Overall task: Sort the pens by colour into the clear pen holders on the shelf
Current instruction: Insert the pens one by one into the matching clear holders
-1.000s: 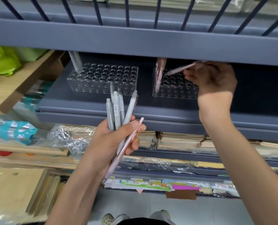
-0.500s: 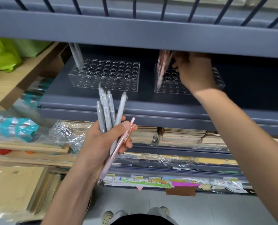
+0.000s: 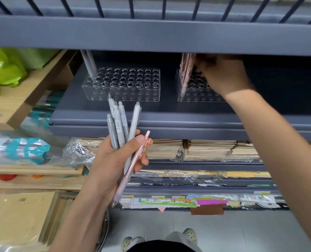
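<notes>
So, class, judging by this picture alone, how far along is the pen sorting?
Partway. Done: a couple of grey pens stand in the left holder, a pink cluster in the right holder. In hand: the right hand is at the pink cluster; its grip is hidden. Remaining: the left hand grips a grey bundle and one pink pen.

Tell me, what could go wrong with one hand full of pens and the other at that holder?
1. The pink pen lies slanted in the left hand, apart from the grey pens; it might slip out and drop.
2. The right hand works at the right holder under the upper shelf edge, partly hidden; it could bump the standing pink pens or nudge the holder.
</notes>
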A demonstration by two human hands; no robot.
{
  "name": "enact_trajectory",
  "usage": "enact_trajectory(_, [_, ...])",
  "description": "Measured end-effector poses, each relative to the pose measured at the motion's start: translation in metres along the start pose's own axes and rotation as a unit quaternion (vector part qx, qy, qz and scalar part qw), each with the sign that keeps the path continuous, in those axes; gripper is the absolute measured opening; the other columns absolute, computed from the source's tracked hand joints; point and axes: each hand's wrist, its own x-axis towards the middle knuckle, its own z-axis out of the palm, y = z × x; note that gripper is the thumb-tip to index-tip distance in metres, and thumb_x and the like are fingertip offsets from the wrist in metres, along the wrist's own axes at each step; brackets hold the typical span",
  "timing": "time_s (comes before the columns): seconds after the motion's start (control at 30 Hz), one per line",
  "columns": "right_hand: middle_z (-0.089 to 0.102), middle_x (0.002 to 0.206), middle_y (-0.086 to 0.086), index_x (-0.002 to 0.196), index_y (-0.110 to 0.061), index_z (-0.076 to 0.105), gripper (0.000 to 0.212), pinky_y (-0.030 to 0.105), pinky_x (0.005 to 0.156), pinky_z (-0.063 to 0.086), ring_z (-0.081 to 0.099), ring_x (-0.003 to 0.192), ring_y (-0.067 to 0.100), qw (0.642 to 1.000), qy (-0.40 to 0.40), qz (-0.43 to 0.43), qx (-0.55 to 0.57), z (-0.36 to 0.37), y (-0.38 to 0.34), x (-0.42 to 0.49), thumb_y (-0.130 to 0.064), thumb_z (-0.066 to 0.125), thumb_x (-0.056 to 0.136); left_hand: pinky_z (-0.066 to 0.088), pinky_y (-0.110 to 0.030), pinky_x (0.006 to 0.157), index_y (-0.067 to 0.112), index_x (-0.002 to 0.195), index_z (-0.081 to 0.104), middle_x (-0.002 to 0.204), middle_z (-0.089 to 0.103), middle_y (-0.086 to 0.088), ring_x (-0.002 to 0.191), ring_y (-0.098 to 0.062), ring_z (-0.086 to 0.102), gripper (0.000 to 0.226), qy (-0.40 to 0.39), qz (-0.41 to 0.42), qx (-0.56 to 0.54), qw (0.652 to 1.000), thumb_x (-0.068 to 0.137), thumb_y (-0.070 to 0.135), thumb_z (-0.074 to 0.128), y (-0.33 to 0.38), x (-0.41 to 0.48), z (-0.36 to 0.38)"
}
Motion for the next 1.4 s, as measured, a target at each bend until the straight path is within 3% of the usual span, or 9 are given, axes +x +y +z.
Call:
enact_trajectory(0.13, [0.075, 0.089, -0.001, 0.086, -0.019, 0.073, 0.014, 0.027, 0.09, 0.051, 0.066, 0.091, 0.019, 0.993, 0.08, 0.011, 0.09, -0.004, -0.002, -0.033, -0.017, 0.06, 0.087, 0.049, -0.025, 0.043, 0.017, 0.089, 0.069, 0.072, 0.069, -0.007, 0.052, -0.022, 0.061, 0.025, -0.025, 0.004, -0.011, 1.0, 0.07, 0.028, 0.081, 0.002, 0.002, -0.001])
enact_trajectory(0.23, [0.072, 0.073, -0.014, 0.079, -0.03, 0.074, 0.014, 0.014, 0.074, 0.052, 0.066, 0.073, 0.005, 0.986, -0.078, -0.012, 0.146, -0.003, -0.013, -0.078, -0.018, 0.07, 0.085, 0.046, -0.024, 0.041, 0.008, 0.097, 0.062, 0.069, 0.066, -0.006, 0.051, -0.021, 0.06, 0.025, -0.043, 0.001, -0.013, 0.999, 0.079, 0.02, 0.076, 0.002, 0.004, 0.001])
enact_trajectory(0.3, [0.073, 0.073, -0.011, 0.082, -0.029, 0.077, 0.005, 0.021, 0.068, 0.053, 0.066, 0.069, 0.013, 0.977, -0.163, -0.027, 0.132, 0.0, -0.017, -0.097, -0.025, 0.074, 0.084, 0.046, -0.024, 0.041, 0.006, 0.099, 0.059, 0.068, 0.065, -0.006, 0.051, -0.021, 0.06, 0.025, -0.058, -0.002, -0.016, 0.998, 0.082, 0.017, 0.075, 0.001, 0.006, 0.004])
enact_trajectory(0.6, [0.071, 0.07, 0.006, 0.088, -0.012, 0.078, 0.009, 0.015, 0.061, 0.047, 0.059, 0.066, 0.005, 0.917, -0.308, -0.025, 0.252, -0.001, -0.013, -0.11, -0.018, 0.073, 0.082, 0.05, -0.027, 0.046, 0.003, 0.103, 0.059, 0.065, 0.063, -0.011, 0.051, -0.024, 0.061, 0.03, -0.094, -0.001, -0.01, 0.996, 0.079, 0.016, 0.072, -0.001, 0.013, 0.021])
enact_trajectory(0.83, [0.061, 0.064, -0.003, 0.082, -0.015, 0.074, 0.012, 0.017, 0.047, 0.033, 0.046, 0.052, 0.005, 0.912, -0.218, 0.059, 0.341, -0.015, 0.006, -0.1, -0.009, 0.067, 0.089, 0.047, -0.026, 0.041, 0.016, 0.094, 0.07, 0.081, 0.07, -0.012, 0.05, -0.023, 0.061, 0.017, -0.129, 0.003, 0.035, 0.991, 0.08, 0.027, 0.072, -0.006, 0.013, 0.036])
enact_trajectory(0.97, [0.061, 0.068, 0.004, 0.085, -0.012, 0.069, 0.01, 0.025, 0.043, 0.034, 0.044, 0.05, 0.015, 0.896, -0.115, 0.109, 0.414, -0.023, 0.015, -0.093, -0.01, 0.061, 0.09, 0.041, -0.023, 0.039, -0.002, 0.105, 0.059, 0.068, 0.068, -0.003, 0.042, -0.016, 0.051, 0.03, -0.127, 0.024, 0.069, 0.989, 0.09, 0.022, 0.068, -0.011, 0.01, 0.044])
enact_trajectory(1.07, [0.066, 0.074, 0.007, 0.092, -0.004, 0.071, 0.017, 0.026, 0.046, 0.042, 0.049, 0.053, 0.018, 0.892, -0.158, 0.091, 0.413, -0.023, 0.019, -0.097, -0.019, 0.064, 0.089, 0.037, -0.021, 0.039, -0.006, 0.104, 0.057, 0.056, 0.062, 0.001, 0.039, -0.013, 0.042, 0.029, -0.119, 0.036, 0.072, 0.99, 0.093, 0.02, 0.065, -0.015, 0.011, 0.051])
enact_trajectory(1.23, [0.073, 0.08, 0.01, 0.096, -0.007, 0.073, 0.01, 0.026, 0.057, 0.052, 0.062, 0.063, 0.019, 0.908, -0.218, 0.043, 0.356, -0.025, 0.021, -0.1, -0.011, 0.068, 0.089, 0.037, -0.021, 0.04, -0.004, 0.105, 0.059, 0.056, 0.062, 0.003, 0.039, -0.011, 0.04, 0.032, -0.108, 0.038, 0.06, 0.992, 0.092, 0.024, 0.064, -0.018, 0.013, 0.058])
enact_trajectory(1.4, [0.071, 0.079, 0.01, 0.096, -0.006, 0.059, 0.006, 0.032, 0.066, 0.058, 0.071, 0.069, 0.027, 0.895, -0.022, 0.043, 0.442, -0.04, 0.02, -0.07, -0.006, 0.053, 0.098, 0.039, -0.022, 0.041, 0.016, 0.099, 0.066, 0.083, 0.068, -0.007, 0.042, -0.014, 0.044, 0.028, -0.073, 0.044, 0.017, 0.996, 0.084, 0.04, 0.069, -0.019, 0.009, 0.054])
